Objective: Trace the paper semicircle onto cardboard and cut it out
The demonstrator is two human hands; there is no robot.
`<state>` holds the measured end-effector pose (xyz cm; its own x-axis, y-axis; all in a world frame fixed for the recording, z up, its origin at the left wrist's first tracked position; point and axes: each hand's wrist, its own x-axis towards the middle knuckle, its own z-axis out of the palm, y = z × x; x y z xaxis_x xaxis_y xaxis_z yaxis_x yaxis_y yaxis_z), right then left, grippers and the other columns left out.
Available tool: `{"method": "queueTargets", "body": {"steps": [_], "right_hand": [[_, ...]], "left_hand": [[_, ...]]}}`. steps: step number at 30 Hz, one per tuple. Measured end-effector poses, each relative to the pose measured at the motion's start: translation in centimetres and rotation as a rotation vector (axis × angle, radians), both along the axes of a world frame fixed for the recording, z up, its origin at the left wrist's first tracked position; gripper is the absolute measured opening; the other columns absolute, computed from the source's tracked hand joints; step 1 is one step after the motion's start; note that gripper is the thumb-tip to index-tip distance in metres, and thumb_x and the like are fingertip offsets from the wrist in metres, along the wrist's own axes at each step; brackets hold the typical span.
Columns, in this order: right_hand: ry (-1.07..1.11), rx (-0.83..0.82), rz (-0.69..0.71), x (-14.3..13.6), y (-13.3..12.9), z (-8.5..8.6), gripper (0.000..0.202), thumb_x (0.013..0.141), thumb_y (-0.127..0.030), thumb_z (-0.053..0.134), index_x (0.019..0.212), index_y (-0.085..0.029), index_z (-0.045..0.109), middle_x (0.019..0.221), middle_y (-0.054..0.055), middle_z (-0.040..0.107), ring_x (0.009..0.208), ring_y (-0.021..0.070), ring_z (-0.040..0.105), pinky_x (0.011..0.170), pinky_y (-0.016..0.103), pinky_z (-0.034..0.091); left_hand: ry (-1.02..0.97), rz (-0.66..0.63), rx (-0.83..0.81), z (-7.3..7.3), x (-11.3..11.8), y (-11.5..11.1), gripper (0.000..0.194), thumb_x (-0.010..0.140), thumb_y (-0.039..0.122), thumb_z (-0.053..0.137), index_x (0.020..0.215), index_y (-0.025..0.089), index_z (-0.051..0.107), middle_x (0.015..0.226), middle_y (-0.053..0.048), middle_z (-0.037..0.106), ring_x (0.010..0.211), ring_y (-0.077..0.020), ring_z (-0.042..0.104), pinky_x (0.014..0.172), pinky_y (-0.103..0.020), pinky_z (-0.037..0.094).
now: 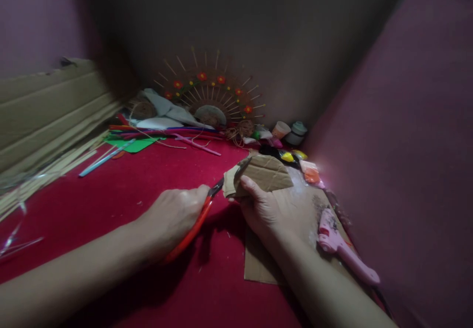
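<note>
Head view: observed left hand (177, 214) clenched on orange-handled scissors (197, 225), blades across the left end of a rounded cardboard piece (271, 173). Observed right hand (264, 210) pinching that piece, thumb on its face. Using pink glue gun (347, 255) as landmark, located piece and scissors beyond it and to its left. Cannot tell exact finger placement on the handles.

Rate a nicked right thumb as chief hazard, from lying just beside the blades. Suspect a ragged or creased edge too, from corrugated layers folding between blades. Suspect piece twisting, from support at one side only. Note right forearm (314, 276) left of glue gun, near enough to nudge it with an outward swing. Cannot confirm nozzle heat.
</note>
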<state>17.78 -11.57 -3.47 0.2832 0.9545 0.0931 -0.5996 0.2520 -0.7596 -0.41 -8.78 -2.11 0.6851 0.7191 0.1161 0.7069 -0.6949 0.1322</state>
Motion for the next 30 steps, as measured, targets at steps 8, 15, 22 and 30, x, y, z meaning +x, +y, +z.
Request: {"method": "queueTargets", "body": {"steps": [8, 15, 22, 30], "right_hand": [[0.047, -0.061, -0.019, 0.4, 0.6, 0.1, 0.029, 0.061, -0.02, 0.084, 0.087, -0.021, 0.071, 0.077, -0.003, 0.074, 0.064, 0.0151, 0.066, 0.051, 0.025, 0.056], [0.019, -0.013, -0.063, 0.4, 0.4, 0.7, 0.038, 0.06, -0.022, 0.083, 0.095, -0.025, 0.071, 0.073, -0.003, 0.072, 0.063, 0.0163, 0.065, 0.051, 0.026, 0.054], [0.046, -0.046, -0.068, 0.3, 0.2, 0.9, 0.035, 0.057, -0.022, 0.084, 0.089, -0.024, 0.071, 0.073, -0.002, 0.073, 0.065, 0.0171, 0.065, 0.053, 0.027, 0.055], [0.122, -0.07, -0.009, 0.5, 0.4, 0.3, 0.027, 0.053, -0.019, 0.086, 0.074, -0.021, 0.07, 0.065, -0.002, 0.071, 0.064, 0.0165, 0.066, 0.058, 0.028, 0.057]], "left_hand": [[-0.073, 0.1, -0.104, 0.2, 0.4, 0.4, 0.05, 0.088, 0.03, 0.041, 0.134, 0.012, 0.034, 0.086, -0.01, 0.074, 0.08, -0.0334, 0.075, 0.062, -0.035, 0.047], [0.045, 0.258, 0.009, 0.8, 0.7, 0.2, 0.032, 0.089, 0.044, 0.044, 0.104, 0.016, 0.048, 0.081, -0.014, 0.074, 0.076, -0.0397, 0.074, 0.057, -0.038, 0.043], [0.11, 0.195, 0.093, 0.3, 0.4, 0.5, 0.024, 0.09, 0.035, 0.04, 0.09, 0.02, 0.058, 0.086, -0.013, 0.076, 0.079, -0.0372, 0.074, 0.057, -0.038, 0.042], [-0.023, 0.147, 0.29, 0.5, 0.1, 0.2, 0.028, 0.091, 0.029, 0.039, 0.088, 0.016, 0.063, 0.085, -0.017, 0.072, 0.081, -0.0328, 0.071, 0.058, -0.036, 0.043]]}}
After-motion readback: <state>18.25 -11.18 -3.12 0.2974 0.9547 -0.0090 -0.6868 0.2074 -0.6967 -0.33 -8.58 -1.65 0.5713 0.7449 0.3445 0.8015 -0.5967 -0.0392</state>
